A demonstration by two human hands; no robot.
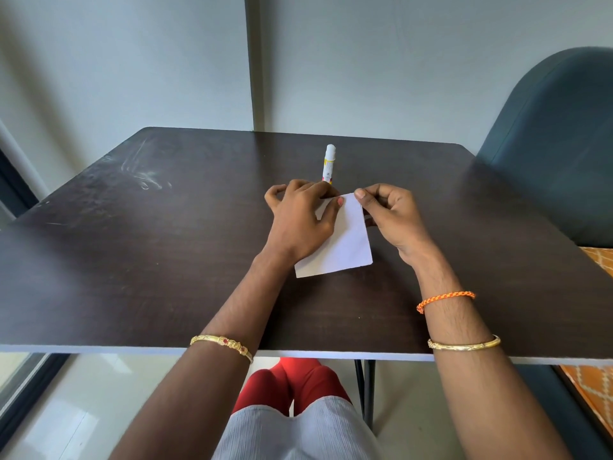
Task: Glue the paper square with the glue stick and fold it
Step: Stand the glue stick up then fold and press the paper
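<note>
A dark brown rectangular wooden tabletop [166,260] is seen set against a pale wall, with a teal upholstered chair [557,144] at its right side. Both forearms are extended over the near edge. A white paper square [345,244] is found lying near the tabletop's centre, its far right corner raised slightly. The left hand [298,220] is pressed flat on the paper's left portion, fingers spread, nothing enclosed in its grip. The right hand [391,214] is positioned at the paper's right edge, with the far corner pinched in a narrow grip between thumb and forefinger. A white glue stick with a yellow label [328,164] is observed lying capped just beyond the hands, untouched by either.
</note>
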